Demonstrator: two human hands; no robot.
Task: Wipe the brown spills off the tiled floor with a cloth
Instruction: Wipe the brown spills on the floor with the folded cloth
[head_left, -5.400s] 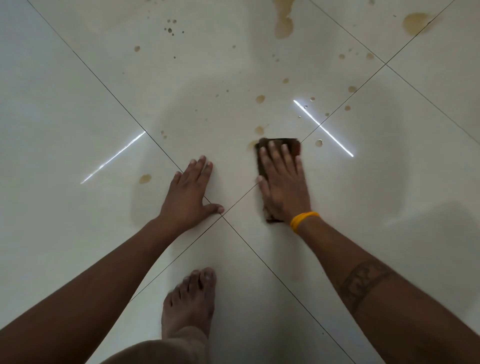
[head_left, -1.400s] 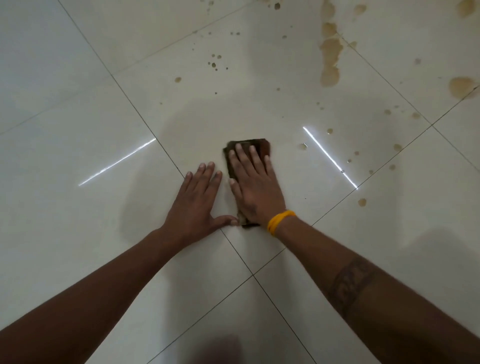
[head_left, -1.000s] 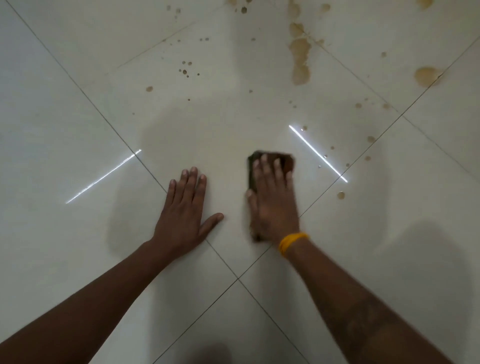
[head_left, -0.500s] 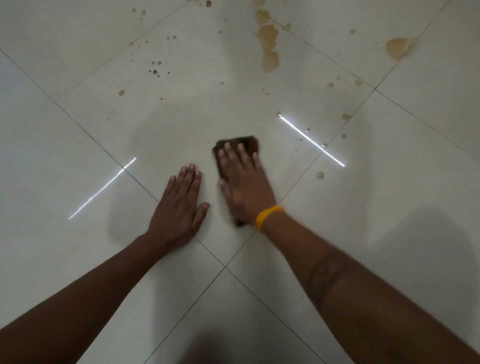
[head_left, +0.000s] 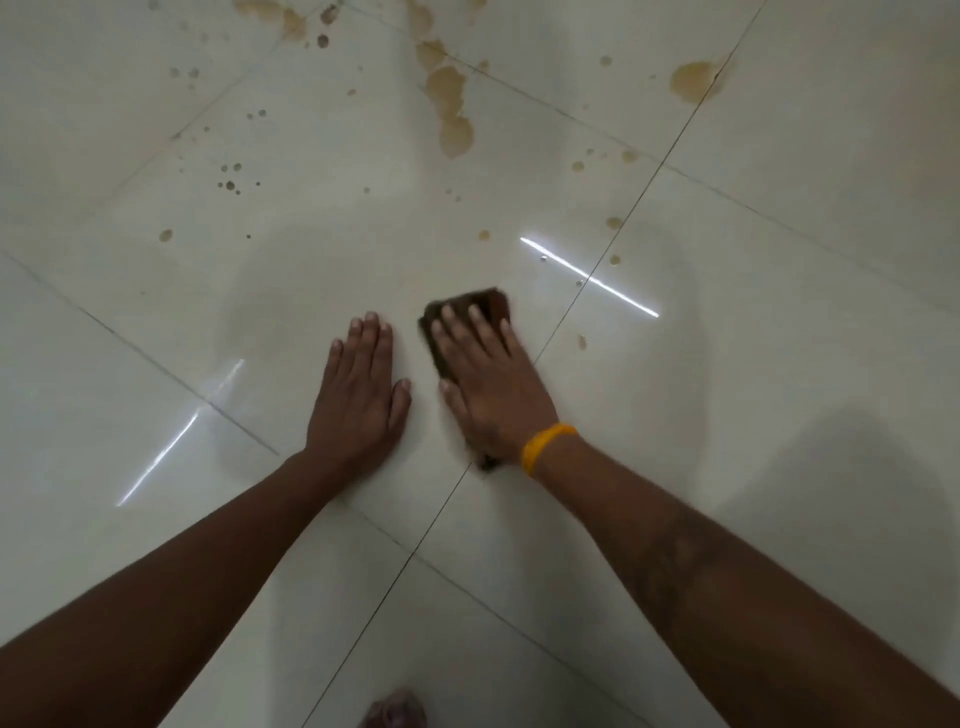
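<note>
Brown spills (head_left: 453, 111) mark the far part of the pale tiled floor (head_left: 779, 395): one long streaked patch runs down toward the middle, a rounder blot (head_left: 693, 79) sits by a grout line at the upper right, and smaller drops (head_left: 229, 183) are scattered to the left and along the diagonal joint on the right. Nearer the person, a dark brown cloth (head_left: 488, 306) lies folded flat on the floor, just short of the closest drops, with its far edge showing beyond the fingertips and a bit of its near end peeking out below the wrist. The right hand (head_left: 491, 387) presses down on the cloth with straight fingers held close together, palm flat, nothing curled around the fabric; its outline is slightly blurred. A yellow band (head_left: 545, 447) circles that wrist. Just beside it, apart from the cloth, the left hand (head_left: 361, 400) rests flat on the bare tile, fingers straight and together, thumb laid along its side. Both forearms reach in from the lower corners. Two bright streaks of reflected light (head_left: 589, 277) lie on the glossy tiles, one to each side of the hands. Part of a bare foot (head_left: 395, 712) shows at the bottom edge. No containers are in view.
</note>
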